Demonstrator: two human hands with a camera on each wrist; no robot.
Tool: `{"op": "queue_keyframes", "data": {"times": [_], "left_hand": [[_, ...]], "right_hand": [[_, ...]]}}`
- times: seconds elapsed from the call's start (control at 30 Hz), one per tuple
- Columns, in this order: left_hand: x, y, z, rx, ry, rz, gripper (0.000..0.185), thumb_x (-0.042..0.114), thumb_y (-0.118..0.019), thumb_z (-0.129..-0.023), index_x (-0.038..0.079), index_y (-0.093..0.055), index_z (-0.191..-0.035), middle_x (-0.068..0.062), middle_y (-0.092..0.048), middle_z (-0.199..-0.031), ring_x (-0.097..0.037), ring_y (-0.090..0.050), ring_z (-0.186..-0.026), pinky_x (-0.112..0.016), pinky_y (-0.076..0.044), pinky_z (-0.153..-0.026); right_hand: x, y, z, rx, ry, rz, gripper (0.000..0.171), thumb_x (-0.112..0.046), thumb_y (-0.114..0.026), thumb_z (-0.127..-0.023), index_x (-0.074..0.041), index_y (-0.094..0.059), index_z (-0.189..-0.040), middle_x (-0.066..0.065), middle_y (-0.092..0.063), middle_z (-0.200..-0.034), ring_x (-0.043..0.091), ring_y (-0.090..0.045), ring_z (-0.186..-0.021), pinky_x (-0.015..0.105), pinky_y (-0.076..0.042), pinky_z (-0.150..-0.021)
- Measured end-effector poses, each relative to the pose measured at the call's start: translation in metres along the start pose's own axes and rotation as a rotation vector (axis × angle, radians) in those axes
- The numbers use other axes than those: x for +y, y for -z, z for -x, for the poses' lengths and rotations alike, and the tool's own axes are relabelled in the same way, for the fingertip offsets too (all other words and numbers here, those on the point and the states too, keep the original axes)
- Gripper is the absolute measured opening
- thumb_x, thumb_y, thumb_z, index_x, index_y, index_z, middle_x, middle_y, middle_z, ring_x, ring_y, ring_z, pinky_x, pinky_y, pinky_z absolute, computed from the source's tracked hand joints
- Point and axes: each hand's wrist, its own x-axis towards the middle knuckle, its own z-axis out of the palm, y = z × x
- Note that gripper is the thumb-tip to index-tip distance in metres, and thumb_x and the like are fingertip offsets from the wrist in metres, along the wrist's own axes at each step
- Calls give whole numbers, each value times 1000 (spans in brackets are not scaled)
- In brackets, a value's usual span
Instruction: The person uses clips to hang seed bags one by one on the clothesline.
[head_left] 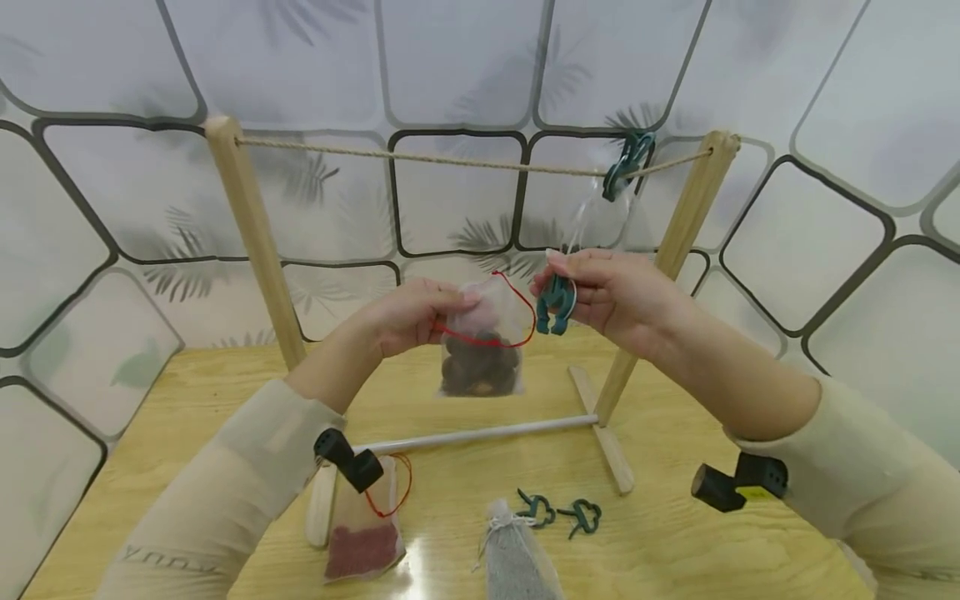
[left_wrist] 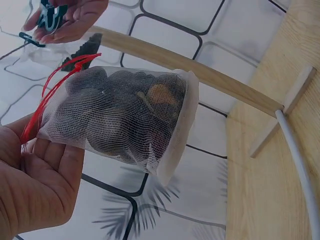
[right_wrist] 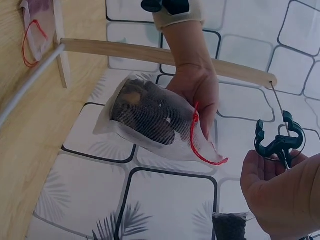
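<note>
Light wood counter [head_left: 675, 542] carries a wooden drying rack [head_left: 251, 242]. Also on it: red-filled mesh pouch [head_left: 363, 533], grey pouch [head_left: 517, 558], two green clips [head_left: 558, 512].

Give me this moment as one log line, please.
left hand: holds mesh bag | right hand: pinches green clip | rope: one clip hanging

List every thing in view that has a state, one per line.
mesh bag of dark pieces: cinched, held up by left hand
green clip: gripped in right hand
clip on rope: clamped, holding a clear bag
red-filled bag: lying on table
two spare clips: loose on table
</note>
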Motion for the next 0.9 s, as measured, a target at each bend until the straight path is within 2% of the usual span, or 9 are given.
{"op": "queue_keyframes", "data": {"times": [0.17,0.33,0.47,0.63,0.9], "left_hand": [[8,-5,0,36,-33,3,27,9,-49,-97,13,-66,-76,3,-66,-67,-6,-63,-61,-20,-52,-60],[16,-10,-4,115,-58,-18,23,10,-54,-95,12,-64,-75,4,-63,-66,-6,-60,-59,-20,-49,-57],[22,-13,-5,169,-60,-25,17,11,-56,-95,9,-65,-80,3,-63,-67,-6,-59,-57,-19,-47,-55],[31,-17,-6,163,-89,-42,15,12,-55,-96,3,-64,-89,1,-64,-69,-6,-59,-57,-18,-47,-54],[43,-23,-8,156,-113,-59,15,16,-55,-96,2,-61,-96,1,-66,-75,-7,-61,-62,-18,-48,-57]], "right_hand": [[-18,-7,-4,19,49,-52,13,-12,-64,-90,-1,-69,-84,8,-70,-82,14,-67,-79,24,-55,-74],[-37,-16,-5,50,121,-109,12,-10,-67,-87,2,-67,-84,10,-69,-81,18,-66,-80,26,-55,-74],[-51,-21,-6,77,170,-145,11,-8,-68,-86,3,-67,-85,11,-68,-81,20,-67,-80,29,-55,-76],[-69,-26,-10,111,233,-212,15,-4,-70,-83,5,-65,-93,14,-68,-84,24,-67,-82,34,-55,-81],[-89,-33,-21,140,412,-150,18,-5,-73,-81,7,-61,-89,16,-66,-86,26,-65,-80,34,-56,-79]]}}
